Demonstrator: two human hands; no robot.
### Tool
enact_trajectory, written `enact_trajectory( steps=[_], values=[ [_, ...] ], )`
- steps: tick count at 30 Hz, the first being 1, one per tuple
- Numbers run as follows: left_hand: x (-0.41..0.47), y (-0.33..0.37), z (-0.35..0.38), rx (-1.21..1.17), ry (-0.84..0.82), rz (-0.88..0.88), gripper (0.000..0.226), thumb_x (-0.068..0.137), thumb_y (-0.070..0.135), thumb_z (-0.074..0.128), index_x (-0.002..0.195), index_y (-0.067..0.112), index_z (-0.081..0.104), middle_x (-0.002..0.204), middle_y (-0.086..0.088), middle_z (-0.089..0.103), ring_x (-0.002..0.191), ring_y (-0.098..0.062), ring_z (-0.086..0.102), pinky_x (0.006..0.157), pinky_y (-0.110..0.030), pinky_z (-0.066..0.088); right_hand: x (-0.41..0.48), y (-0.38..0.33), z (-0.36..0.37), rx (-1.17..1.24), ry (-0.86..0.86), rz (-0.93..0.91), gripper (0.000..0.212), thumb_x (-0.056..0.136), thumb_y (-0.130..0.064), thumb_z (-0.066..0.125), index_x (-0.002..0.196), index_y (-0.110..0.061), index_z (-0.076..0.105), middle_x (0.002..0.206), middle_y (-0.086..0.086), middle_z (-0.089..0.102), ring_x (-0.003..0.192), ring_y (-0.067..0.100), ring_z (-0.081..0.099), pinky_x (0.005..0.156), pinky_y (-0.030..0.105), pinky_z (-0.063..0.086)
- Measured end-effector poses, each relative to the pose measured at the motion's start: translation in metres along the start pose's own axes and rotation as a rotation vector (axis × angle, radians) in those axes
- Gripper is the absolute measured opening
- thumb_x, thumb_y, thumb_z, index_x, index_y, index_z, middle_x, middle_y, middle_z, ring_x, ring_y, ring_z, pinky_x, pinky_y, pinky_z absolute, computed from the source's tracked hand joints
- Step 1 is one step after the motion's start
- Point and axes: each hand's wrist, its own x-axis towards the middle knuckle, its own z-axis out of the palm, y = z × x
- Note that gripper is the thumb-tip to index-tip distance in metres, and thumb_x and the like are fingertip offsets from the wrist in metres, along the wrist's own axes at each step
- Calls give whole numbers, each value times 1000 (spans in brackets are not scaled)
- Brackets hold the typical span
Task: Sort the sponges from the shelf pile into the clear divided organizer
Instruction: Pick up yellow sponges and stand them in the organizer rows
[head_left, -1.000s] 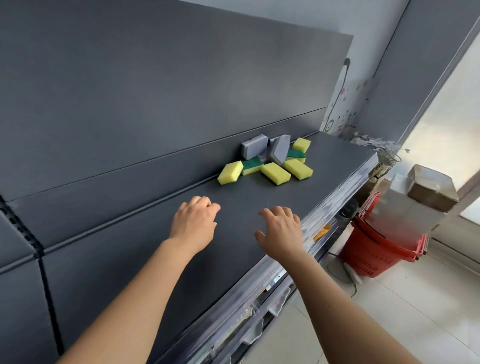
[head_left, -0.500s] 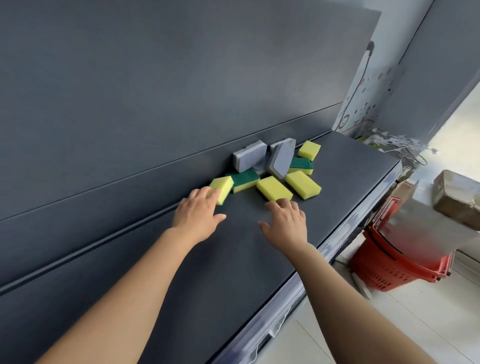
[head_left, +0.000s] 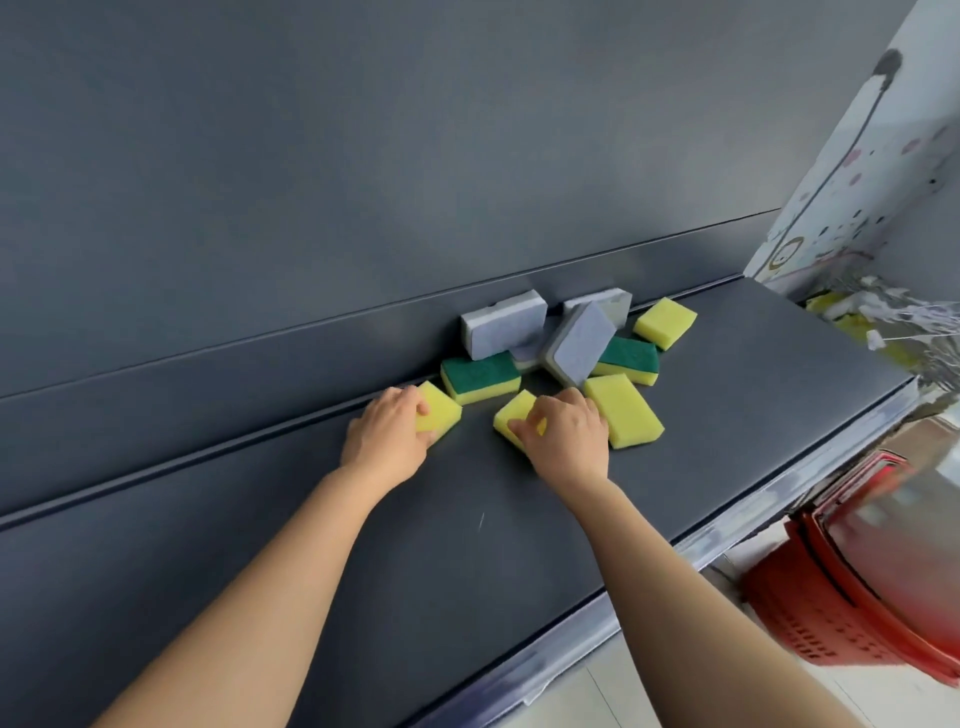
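A pile of sponges lies on the dark grey shelf (head_left: 395, 561) against its back panel. My left hand (head_left: 387, 439) grips a yellow sponge (head_left: 441, 410) at the pile's left end. My right hand (head_left: 566, 434) grips another yellow sponge (head_left: 511, 413) in front of the pile. Beside it lies a larger yellow sponge (head_left: 626, 418). Behind are two green-topped yellow sponges (head_left: 480, 376) (head_left: 628, 358), several grey sponges (head_left: 504, 330) (head_left: 576, 351), and a yellow one (head_left: 665, 322) at the far right. The clear organizer is not in view.
The shelf's front edge (head_left: 727, 540) runs diagonally from lower left to upper right. Stacked red shopping baskets (head_left: 852, 613) stand on the floor below at the right. A crumpled white item (head_left: 883, 317) sits at the shelf's far right end.
Both hands reached forward to the pile. The left hand closed on the leftmost yellow sponge and the right hand closed on the front yellow sponge. The camera moved nearer.
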Motion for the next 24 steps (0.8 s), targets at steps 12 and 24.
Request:
enact_trajectory(
  steps=[12,24],
  values=[
    [-34,3,-3,-328,-117,-264,62,65,27,83,112,31,43,113,3,42,96,-17,51,74,-34,46,4,-26,9,145,-370,27,69,72,-46,75,123,-13,43,124,9,48,116,27,47,84,32,39],
    [-144,-65,-51,-917,394,-469,39,84,12,67,109,40,56,109,0,62,100,-20,58,88,-38,48,-56,-132,32,732,-462,-219,26,75,-35,76,95,-30,59,87,-15,59,86,11,56,69,26,42]
  ],
)
